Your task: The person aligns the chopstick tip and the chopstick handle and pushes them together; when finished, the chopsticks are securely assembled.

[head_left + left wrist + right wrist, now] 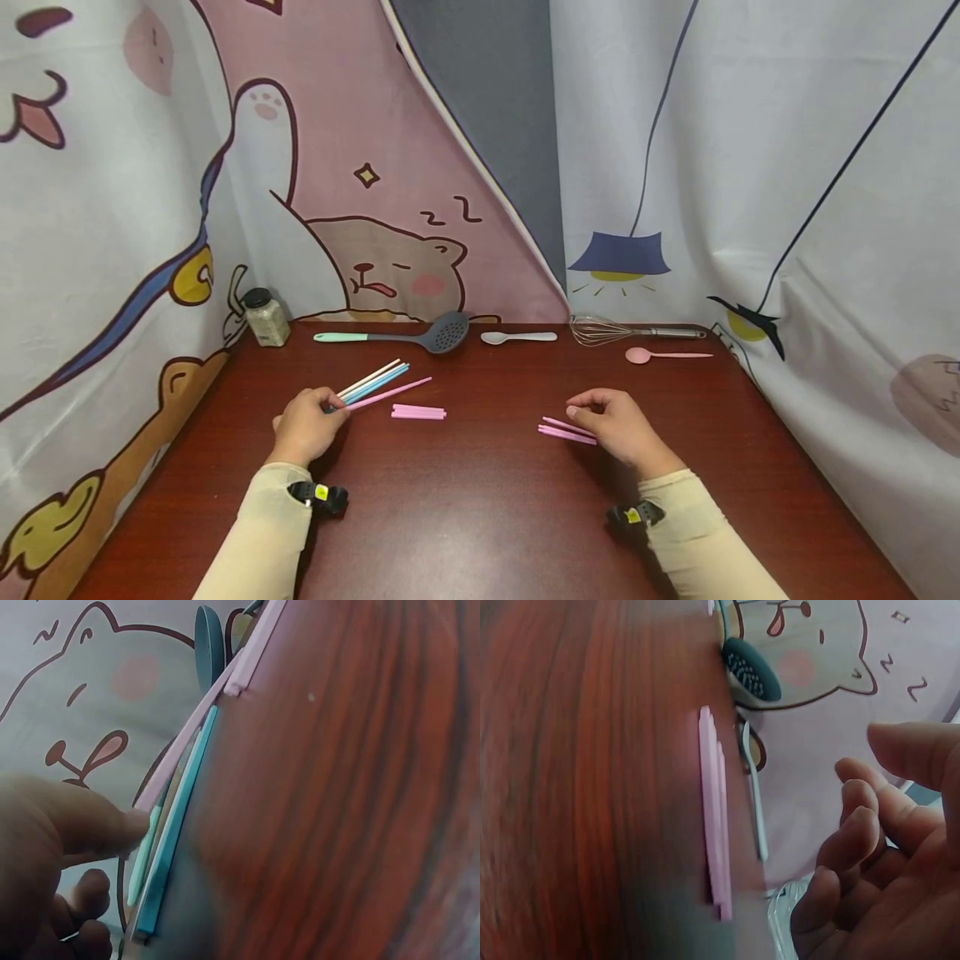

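Observation:
My left hand pinches the near end of a thin pink stick between thumb and finger; in the left wrist view the pink stick slants away from the fingertips. Beside it lie light-blue sticks and a whitish stick, partly hidden by the hand. A small bundle of pink sticks rests at mid-table. Over on the right, several pink sticks lie beside my right hand. Its fingers are loosely bent, thumb apart from them, holding nothing in the right wrist view.
Along the back edge lie a grey skimmer with a mint handle, a white spoon, a wire whisk and a pink spoon. A black-capped jar stands in the back left corner. Printed curtains border the table.

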{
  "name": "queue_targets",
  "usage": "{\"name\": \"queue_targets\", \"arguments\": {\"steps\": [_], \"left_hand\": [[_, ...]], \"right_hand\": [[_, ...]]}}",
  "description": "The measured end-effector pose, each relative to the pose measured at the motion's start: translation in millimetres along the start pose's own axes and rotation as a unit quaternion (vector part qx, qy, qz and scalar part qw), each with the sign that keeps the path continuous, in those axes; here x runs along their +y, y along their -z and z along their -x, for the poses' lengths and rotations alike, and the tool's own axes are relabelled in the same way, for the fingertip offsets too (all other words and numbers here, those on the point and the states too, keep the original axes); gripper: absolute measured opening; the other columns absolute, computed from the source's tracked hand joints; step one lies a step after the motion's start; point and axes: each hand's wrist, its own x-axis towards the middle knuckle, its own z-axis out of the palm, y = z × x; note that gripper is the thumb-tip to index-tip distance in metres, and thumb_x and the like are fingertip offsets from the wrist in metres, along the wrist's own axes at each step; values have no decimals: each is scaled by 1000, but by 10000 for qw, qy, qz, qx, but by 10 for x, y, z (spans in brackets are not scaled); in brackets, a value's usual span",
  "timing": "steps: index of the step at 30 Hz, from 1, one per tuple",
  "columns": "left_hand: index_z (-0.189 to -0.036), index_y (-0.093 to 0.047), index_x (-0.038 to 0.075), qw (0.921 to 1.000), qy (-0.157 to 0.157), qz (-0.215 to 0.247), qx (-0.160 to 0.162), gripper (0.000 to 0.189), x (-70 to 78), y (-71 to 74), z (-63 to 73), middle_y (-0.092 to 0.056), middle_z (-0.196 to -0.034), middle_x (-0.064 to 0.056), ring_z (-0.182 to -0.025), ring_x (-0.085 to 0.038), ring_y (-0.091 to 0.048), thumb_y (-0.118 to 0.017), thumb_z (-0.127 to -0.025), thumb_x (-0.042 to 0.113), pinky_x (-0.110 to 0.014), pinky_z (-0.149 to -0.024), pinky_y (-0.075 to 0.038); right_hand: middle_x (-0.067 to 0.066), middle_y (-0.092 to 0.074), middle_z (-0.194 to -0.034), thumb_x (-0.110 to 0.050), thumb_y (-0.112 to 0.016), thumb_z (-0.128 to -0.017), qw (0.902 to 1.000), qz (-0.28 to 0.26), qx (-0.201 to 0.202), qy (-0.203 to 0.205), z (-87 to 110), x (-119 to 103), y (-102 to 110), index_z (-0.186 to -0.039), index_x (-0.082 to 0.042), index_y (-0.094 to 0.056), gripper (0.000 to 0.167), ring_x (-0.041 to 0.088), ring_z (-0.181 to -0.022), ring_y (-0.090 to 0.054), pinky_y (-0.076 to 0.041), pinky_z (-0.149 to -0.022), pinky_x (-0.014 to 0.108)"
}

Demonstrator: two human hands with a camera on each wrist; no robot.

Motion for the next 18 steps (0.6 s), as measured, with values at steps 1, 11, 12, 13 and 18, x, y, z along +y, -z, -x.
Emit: {"name": "queue_targets", "arguments": {"steps": [1, 11, 12, 13, 18], "left_hand": [[-93, -72, 13, 10000, 18, -55, -23, 9, -6, 1, -1, -68, -114, -19, -105, -40, -65, -76, -93, 20, -60, -85, -33], [-90, -68, 11, 9987, 268, -411, -96, 11, -25, 47, -5, -67, -101, -18, -95, -39, -64, -74, -89, 20, -58, -82, -33], [-90, -68, 11, 9986, 279, -430, -102, 11, -19, 53, -2, -67, -100, -18, -94, -39, -64, -74, -88, 20, -58, -82, -33], [-90, -68, 11, 9986, 282, -444, -105, 11, -11, 60, 2, -67, -100, -18, -93, -39, -64, -74, -88, 20, -59, -81, -33], [-94, -68, 10, 9988, 119, -478, -5, 15, 50, 60, 22, -68, -100, -17, -93, -38, -65, -73, -87, 22, -58, -80, -35]], "right_hand": [[11, -77, -103, -14, -75, -97, 10000, -6, -35, -38, -5, 19, 4, -111, 2, -77, 22, 16, -87, -60, -49, -72, 27], [11, -76, -98, -13, -75, -96, 9997, -58, -65, -224, -22, 99, 30, -109, 2, -77, 20, 17, -85, -62, -50, -71, 28], [11, -76, -97, -13, -75, -96, 9997, -53, -49, -244, -24, 104, 33, -108, 2, -78, 19, 17, -84, -61, -49, -71, 28], [11, -76, -96, -13, -75, -96, 9997, -40, -43, -254, -26, 110, 35, -108, 2, -77, 20, 17, -84, -61, -49, -70, 28], [9, -75, -91, -14, -76, -95, 9993, 154, -68, -319, -35, 143, 45, -107, 0, -78, 19, 16, -80, -60, -48, -69, 30]]}}
